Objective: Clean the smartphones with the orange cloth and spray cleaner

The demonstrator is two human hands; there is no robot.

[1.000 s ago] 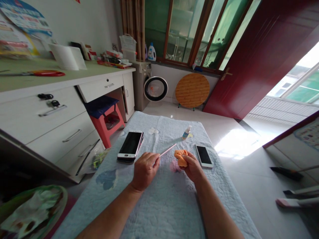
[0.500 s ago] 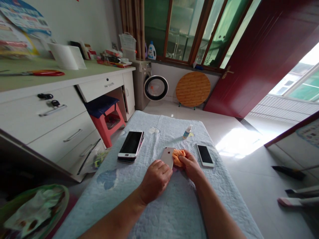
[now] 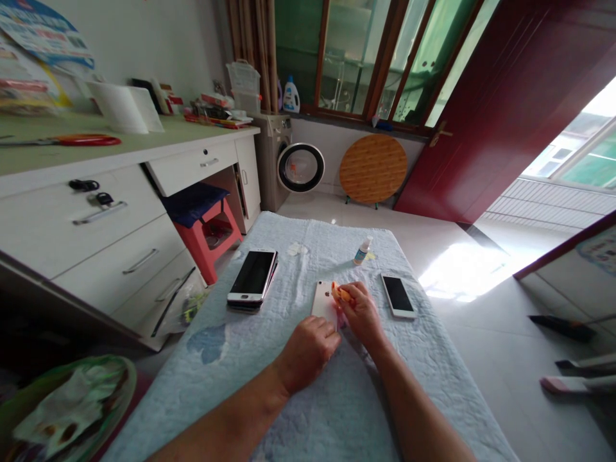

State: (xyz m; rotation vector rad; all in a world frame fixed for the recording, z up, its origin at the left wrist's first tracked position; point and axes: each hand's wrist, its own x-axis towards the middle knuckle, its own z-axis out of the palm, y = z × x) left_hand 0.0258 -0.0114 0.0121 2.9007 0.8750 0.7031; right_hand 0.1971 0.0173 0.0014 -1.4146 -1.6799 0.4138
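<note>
A phone with its pale back facing up [image 3: 323,300] lies at the middle of the quilted cloth. My left hand [image 3: 310,350] is closed on its near end, and the fingers hide that end. My right hand [image 3: 360,311] pinches a crumpled orange cloth [image 3: 342,294] against the phone's upper right side. To the left rests a stack of phones [image 3: 253,276], the top one with its dark screen up. A white phone [image 3: 398,296] lies screen up on the right. Behind the hands stands a small spray bottle [image 3: 362,251], upright.
The blue quilted cloth [image 3: 308,410] covers the work surface. On the left are a white drawer desk [image 3: 110,231], a pink stool [image 3: 205,256] and a green-rimmed basket [image 3: 129,378]. Farther back are a washing machine [image 3: 269,160] and a round wooden board [image 3: 373,168].
My right hand has shifted slightly up and left with the orange cloth, which is now bunched smaller over the phone's edge. My left hand has moved slightly right and down.
</note>
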